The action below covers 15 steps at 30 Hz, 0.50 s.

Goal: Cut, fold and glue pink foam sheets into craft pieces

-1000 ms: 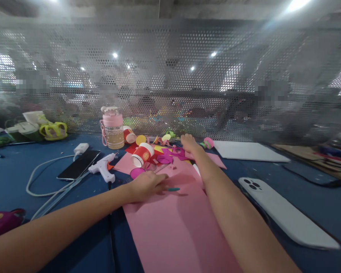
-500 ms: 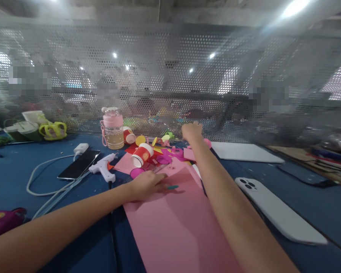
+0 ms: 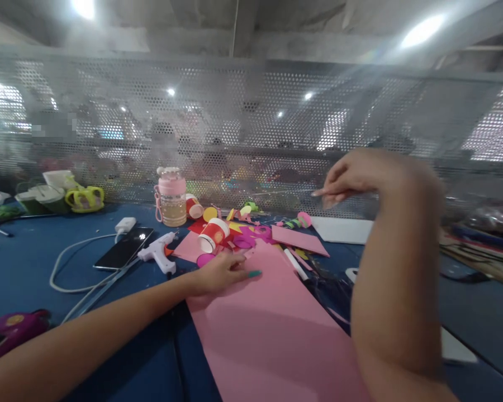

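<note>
A large pink paper sheet (image 3: 272, 335) runs from the table's near edge up to a heap of craft pieces. My left hand (image 3: 220, 272) lies on its left edge, fingers stretched over the paper; a teal tip shows at one finger, perhaps a nail. Raised above the table's right side is my right hand (image 3: 352, 178), its wrist bent and its fingers drawn together. A faint thin line runs left from those fingertips; what they hold is unclear. Ahead of my left hand are a red-and-white paper cup (image 3: 214, 234), a magenta disc (image 3: 205, 259) and magenta cutouts (image 3: 245, 241).
A white glue gun (image 3: 159, 251), a black phone (image 3: 123, 248) and a white charger (image 3: 126, 225) lie left. Behind stands a pink-lidded bottle (image 3: 171, 198). A folded pink card (image 3: 299, 240) and a white stick (image 3: 295, 263) lie right, before a perforated metal screen (image 3: 243, 123).
My right hand has lifted off the heap and moved up and right, its elbow now bent. The pink card and white stick are uncovered. My left hand stays on the sheet.
</note>
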Tool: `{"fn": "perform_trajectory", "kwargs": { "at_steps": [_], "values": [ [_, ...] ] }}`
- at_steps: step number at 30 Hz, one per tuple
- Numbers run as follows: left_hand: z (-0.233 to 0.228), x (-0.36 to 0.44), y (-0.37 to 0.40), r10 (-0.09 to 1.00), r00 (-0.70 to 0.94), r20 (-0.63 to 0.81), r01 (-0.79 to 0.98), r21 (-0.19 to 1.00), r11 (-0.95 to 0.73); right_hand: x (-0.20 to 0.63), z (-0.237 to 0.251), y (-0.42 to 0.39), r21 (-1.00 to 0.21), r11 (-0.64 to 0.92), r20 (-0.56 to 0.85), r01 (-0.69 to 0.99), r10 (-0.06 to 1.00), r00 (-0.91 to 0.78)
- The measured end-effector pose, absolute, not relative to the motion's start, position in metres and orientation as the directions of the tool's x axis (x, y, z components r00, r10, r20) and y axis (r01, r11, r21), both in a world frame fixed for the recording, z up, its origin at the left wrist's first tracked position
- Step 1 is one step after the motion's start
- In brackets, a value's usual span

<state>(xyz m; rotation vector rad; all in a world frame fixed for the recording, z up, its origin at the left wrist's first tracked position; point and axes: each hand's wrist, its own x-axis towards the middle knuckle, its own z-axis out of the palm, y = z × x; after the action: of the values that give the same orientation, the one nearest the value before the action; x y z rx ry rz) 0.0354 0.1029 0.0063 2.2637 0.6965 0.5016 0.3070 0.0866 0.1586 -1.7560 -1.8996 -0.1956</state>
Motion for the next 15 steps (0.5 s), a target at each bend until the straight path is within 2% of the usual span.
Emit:
{"fn": "perform_trajectory", "kwargs": {
  "at_steps": [1, 2, 4, 6, 10, 15],
  "values": [
    [0.006, 0.035, 0.104, 0.61, 0.777, 0.156, 0.291, 0.77, -0.567, 0.298, 0.164, 0.074, -0.313, 0.071, 0.248, 0.947, 0.969, 0.009],
    [0.005, 0.036, 0.105, 0.613, 0.775, 0.155, 0.254, 0.811, -0.527, 0.288, 0.169, 0.064, -0.361, 0.05, 0.108, 0.931, 0.994, -0.011],
    [0.002, 0.036, 0.109, 0.619, 0.775, 0.127, 0.218, 0.865, -0.451, 0.271, 0.176, 0.051, -0.433, 0.086, -0.016, 0.897, 0.994, -0.104],
    [-0.001, 0.036, 0.113, 0.632, 0.769, 0.09, 0.207, 0.902, -0.379, 0.261, 0.181, 0.044, -0.483, 0.178, -0.037, 0.857, 0.974, -0.223],
    [-0.002, 0.035, 0.115, 0.651, 0.756, 0.063, 0.212, 0.918, -0.335, 0.246, 0.182, 0.038, -0.484, 0.403, 0.1, 0.777, 0.907, -0.409],
    [0.006, 0.031, 0.109, 0.643, 0.764, 0.046, 0.248, 0.9, -0.359, 0.199, 0.178, 0.026, -0.414, 0.601, 0.508, 0.684, 0.776, -0.373]
  ]
}}
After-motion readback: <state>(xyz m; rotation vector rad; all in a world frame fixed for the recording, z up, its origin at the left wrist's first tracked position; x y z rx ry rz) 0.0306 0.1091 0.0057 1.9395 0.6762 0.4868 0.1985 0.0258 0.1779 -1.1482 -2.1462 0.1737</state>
